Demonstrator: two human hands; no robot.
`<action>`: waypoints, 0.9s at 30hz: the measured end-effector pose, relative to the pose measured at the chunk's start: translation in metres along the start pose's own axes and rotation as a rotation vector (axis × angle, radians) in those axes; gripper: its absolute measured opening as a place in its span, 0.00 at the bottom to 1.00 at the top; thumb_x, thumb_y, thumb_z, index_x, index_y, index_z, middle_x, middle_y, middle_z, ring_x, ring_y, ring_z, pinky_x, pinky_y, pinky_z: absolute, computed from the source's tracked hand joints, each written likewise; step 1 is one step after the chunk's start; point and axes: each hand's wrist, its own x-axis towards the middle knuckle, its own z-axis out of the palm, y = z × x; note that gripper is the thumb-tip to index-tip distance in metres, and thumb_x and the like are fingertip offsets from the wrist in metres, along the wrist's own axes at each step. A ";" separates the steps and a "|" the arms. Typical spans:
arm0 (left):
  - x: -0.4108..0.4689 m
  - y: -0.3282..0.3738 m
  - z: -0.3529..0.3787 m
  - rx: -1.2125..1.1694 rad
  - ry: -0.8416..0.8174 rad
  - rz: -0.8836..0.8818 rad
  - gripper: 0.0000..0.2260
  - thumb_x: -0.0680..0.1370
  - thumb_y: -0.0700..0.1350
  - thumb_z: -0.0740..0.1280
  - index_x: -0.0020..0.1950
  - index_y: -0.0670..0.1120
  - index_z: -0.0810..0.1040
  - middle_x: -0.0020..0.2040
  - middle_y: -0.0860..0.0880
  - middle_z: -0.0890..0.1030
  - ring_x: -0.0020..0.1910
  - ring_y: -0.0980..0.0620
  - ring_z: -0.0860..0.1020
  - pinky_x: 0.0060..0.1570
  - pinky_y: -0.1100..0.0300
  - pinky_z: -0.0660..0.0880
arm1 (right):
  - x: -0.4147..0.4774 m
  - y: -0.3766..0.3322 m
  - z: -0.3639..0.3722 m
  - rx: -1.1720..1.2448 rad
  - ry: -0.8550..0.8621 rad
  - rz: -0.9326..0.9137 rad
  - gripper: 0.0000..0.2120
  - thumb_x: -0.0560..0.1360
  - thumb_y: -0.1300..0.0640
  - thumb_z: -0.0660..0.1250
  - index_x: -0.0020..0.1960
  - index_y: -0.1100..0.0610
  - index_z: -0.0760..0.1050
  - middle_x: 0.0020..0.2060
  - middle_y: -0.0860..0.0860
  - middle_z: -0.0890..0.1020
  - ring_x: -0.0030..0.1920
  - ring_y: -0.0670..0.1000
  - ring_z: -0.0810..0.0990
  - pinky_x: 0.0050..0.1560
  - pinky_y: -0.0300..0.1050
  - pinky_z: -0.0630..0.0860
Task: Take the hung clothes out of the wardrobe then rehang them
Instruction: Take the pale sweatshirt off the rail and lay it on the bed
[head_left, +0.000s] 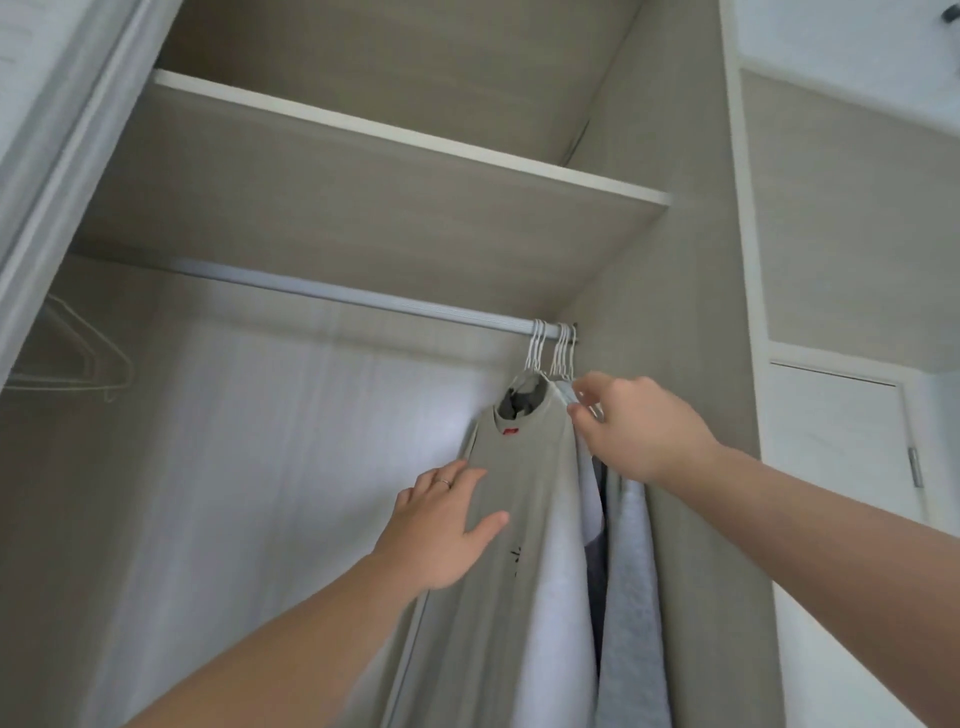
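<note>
Hanging at the far right end of the rail (374, 300), hard against the wardrobe side wall (654, 260): a bunch of garments on white wire hangers (553, 349), hooks crowded together. Frontmost: grey-beige shirt (524, 483), small red tag below the collar, dark lining visible inside the neck. Behind it: white garment (563, 597), a dark one barely visible, then a pale blue-grey garment (631, 597) nearest the wall. Left hand (441, 525): laid flat on the front of the grey-beige shirt, fingers spread, nothing clasped; ring on one finger. Right hand (636, 426): raised at the shoulder of the garments just below the hooks, fingertips pinched narrowly on a hanger or fabric edge; which one cannot be told. Shelf (395, 171) above the rail. Spare hangers (78, 358) at far left, well apart from the bunch.
</note>
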 end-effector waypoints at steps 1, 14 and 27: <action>0.010 -0.001 0.005 -0.028 0.001 -0.019 0.28 0.80 0.65 0.55 0.78 0.55 0.57 0.80 0.53 0.56 0.78 0.51 0.54 0.74 0.52 0.55 | 0.011 0.002 0.004 -0.016 -0.023 0.016 0.14 0.79 0.46 0.56 0.60 0.50 0.73 0.54 0.52 0.81 0.54 0.59 0.78 0.50 0.50 0.76; 0.125 -0.019 0.077 -0.584 -0.080 -0.230 0.36 0.76 0.71 0.57 0.79 0.54 0.59 0.79 0.48 0.62 0.77 0.44 0.59 0.74 0.47 0.59 | 0.103 -0.016 0.058 -0.334 -0.068 0.076 0.10 0.79 0.50 0.58 0.43 0.55 0.69 0.44 0.54 0.75 0.48 0.57 0.71 0.48 0.49 0.63; 0.164 -0.034 0.108 -0.831 -0.123 -0.122 0.35 0.78 0.68 0.57 0.80 0.53 0.57 0.80 0.51 0.59 0.79 0.47 0.57 0.76 0.53 0.55 | 0.138 -0.041 0.094 -0.391 0.008 0.208 0.06 0.76 0.67 0.60 0.47 0.58 0.66 0.41 0.55 0.68 0.43 0.60 0.73 0.41 0.49 0.70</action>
